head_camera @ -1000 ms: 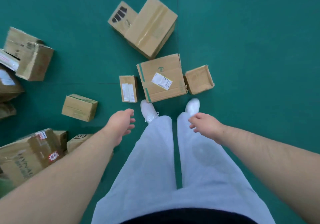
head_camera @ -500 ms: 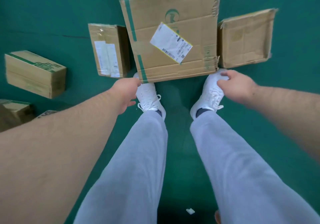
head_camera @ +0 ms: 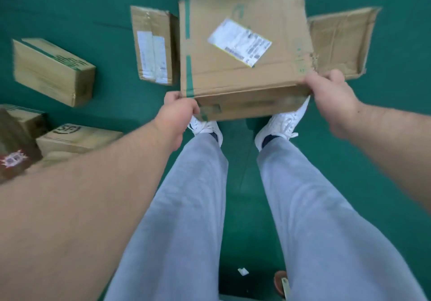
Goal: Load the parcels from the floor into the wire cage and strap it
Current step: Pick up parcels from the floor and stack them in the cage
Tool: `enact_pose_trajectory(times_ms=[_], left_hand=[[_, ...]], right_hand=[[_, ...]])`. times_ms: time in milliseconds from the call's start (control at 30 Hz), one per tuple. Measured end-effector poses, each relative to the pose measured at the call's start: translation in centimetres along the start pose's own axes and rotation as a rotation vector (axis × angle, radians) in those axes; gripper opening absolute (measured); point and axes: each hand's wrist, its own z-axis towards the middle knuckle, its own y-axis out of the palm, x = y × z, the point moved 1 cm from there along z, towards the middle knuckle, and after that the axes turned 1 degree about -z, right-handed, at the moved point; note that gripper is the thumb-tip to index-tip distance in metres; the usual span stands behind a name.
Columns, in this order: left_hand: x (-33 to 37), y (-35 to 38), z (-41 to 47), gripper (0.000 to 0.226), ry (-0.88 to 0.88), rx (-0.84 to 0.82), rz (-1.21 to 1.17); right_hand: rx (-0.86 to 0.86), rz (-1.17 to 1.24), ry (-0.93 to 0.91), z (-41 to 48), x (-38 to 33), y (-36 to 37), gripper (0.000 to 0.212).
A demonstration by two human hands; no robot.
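A large flat cardboard parcel [head_camera: 242, 67] with a white shipping label and green tape is tilted up, its near edge lifted above my shoes. My left hand [head_camera: 177, 116] grips its near left corner, fingers curled under the edge. My right hand [head_camera: 331, 95] grips its near right corner, thumb on top. The wire cage is out of view.
On the green floor lie a small labelled parcel [head_camera: 154, 46] left of the large one, a dented open-sided box [head_camera: 340, 41] to its right, a green-printed box [head_camera: 53, 69] at far left, and more parcels [head_camera: 77, 137] at lower left. My legs and white shoes [head_camera: 282, 123] stand below the parcel.
Both hands have reached the near corners of the large parcel and taken hold. Its near edge has come up off the floor toward me.
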Motion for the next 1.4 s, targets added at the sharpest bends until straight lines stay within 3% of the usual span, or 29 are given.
enact_pose_trajectory(times_ms=[133,333,433,533,600,700,833,1033,1167,1233,1267,1400], left_hand=[[0.9,-3.4,-12.2,0.04,0.057,-0.003,-0.237],[-2.2,-6.6,-28.3,0.056,0.069,-0.042,-0.653],[-6.1,-7.2,-36.5,0.059,0.075,-0.019,-0.88],[-10.7,-7.8,-44.2,0.022,0.078,0.013,-1.118],[-15.2,-8.7,-48.2,0.032,0.084,0.057,-1.293],[-21.5,-9.0,-51.8,0.029,0.103,0.151,-1.484],[-33.7,-7.8,-56.8,0.025,0.073,0.305,-1.76],[-52.4,0.2,-61.9,0.025,0.023,0.551,-2.162],[-64.4,9.5,-64.7,0.024,-0.025,0.621,-2.432],[-66.9,12.1,-65.3,0.022,-0.034,0.614,-2.507],[-71.2,15.5,-66.2,0.022,-0.097,0.676,-2.567],[-80.5,22.5,-68.7,0.041,-0.252,0.809,-2.732]], right_hand=[[-0.052,0.087,-0.129,-10.5,-5.4,-5.9,0.028],[-0.271,0.048,-0.297,-25.4,-10.5,-13.1,0.028],[-0.348,-0.04,-0.377,-33.1,-12.1,-15.4,0.025],[-0.428,-0.191,-0.469,-39.6,-13.1,-16.3,0.02],[-0.512,-0.307,-0.544,-44.0,-13.1,-15.0,0.019],[-0.574,-0.437,-0.59,-48.7,-12.4,-12.6,0.017],[-0.727,-0.795,-0.759,-57.4,-6.6,-5.8,0.01],[-1.043,-1.285,-0.966,-68.6,8.0,1.1,0.035],[-1.202,-1.482,-1.123,-72.5,23.8,4.2,0.039],[-1.198,-1.512,-1.186,-73.3,28.7,4.6,0.041],[-1.256,-1.579,-1.212,-74.0,35.1,5.7,0.042],[-1.325,-1.743,-1.243,-76.8,49.8,6.5,0.048]])
